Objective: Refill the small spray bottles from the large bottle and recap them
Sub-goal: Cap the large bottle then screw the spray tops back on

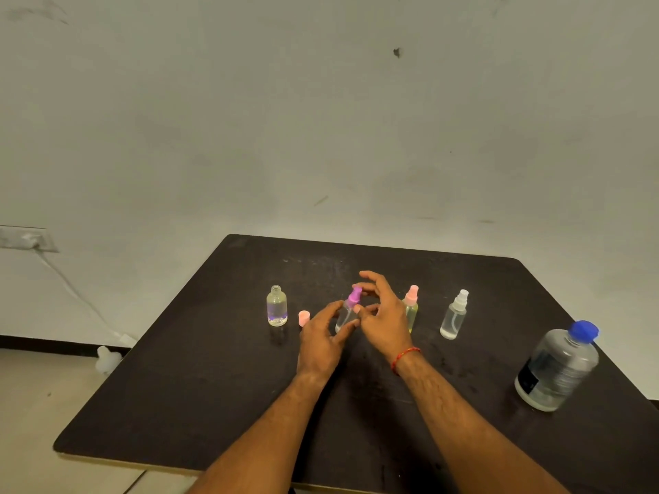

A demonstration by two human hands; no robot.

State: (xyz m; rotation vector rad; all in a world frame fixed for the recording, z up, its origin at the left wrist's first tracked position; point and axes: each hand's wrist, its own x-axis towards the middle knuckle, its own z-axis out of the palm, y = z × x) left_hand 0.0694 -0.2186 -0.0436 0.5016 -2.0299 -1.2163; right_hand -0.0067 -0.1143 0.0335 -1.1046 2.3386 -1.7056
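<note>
With the left hand (322, 336) gripping the purple-topped spray bottle (345, 317) on the worktop (214, 386) and the right hand (381, 315) pinching its spray head (354, 295), could cross-thread the head and leak, or topple the bottle toward the open bottle (276, 306), if twisted askew.

the left hand (321, 342) and right hand (381, 315) cover much of the purple bottle (346, 317), and the right one hides part of the pink bottle (412, 308). the worktop (214, 386) runs off the frame at its near edge. the label on the big bottle (558, 369) is too blurred to read.
</note>
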